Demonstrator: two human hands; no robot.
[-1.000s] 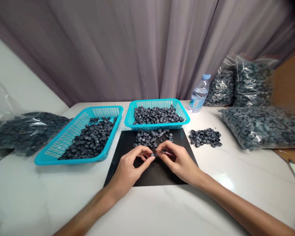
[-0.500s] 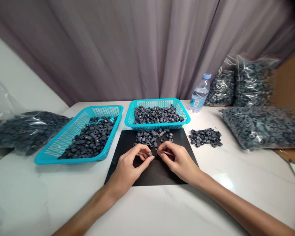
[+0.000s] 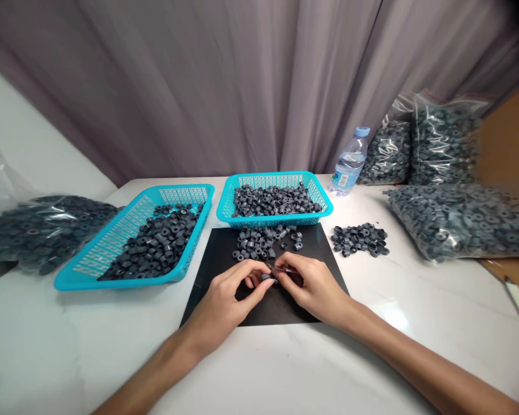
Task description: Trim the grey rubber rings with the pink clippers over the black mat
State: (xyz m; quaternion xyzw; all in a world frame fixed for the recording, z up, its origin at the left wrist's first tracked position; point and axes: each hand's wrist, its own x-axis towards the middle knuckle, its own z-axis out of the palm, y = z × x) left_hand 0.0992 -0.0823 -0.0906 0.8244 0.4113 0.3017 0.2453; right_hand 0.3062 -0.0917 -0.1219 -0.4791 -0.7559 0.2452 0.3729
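Note:
Over the black mat [image 3: 263, 311], my left hand [image 3: 225, 294] pinches a small dark grey ring-shaped plastic piece [image 3: 265, 277] between thumb and fingertips. My right hand [image 3: 320, 288] is closed on a slim tool [image 3: 287, 270] with a metal tip and a pinkish body; whether it is tweezers or a small blade I cannot tell. The tool's tip is right at the piece, where the two hands meet, and fingers partly cover both. Just beyond my fingertips lies a loose pile of similar grey pieces [image 3: 256, 243] on the mat.
Two blue plastic baskets [image 3: 185, 271] [image 3: 277, 220] hold many grey pieces. Right of the mat is another small heap [image 3: 361, 238]. A water bottle [image 3: 348, 164] stands behind it. Filled clear bags [image 3: 462, 225] [image 3: 47, 230] lie at both sides. A grey curtain [image 3: 199, 86] hangs behind.
My hands have come closer together, the left slightly right and the piece slightly lower. The tool's tip now meets the piece. The view has shifted slightly.

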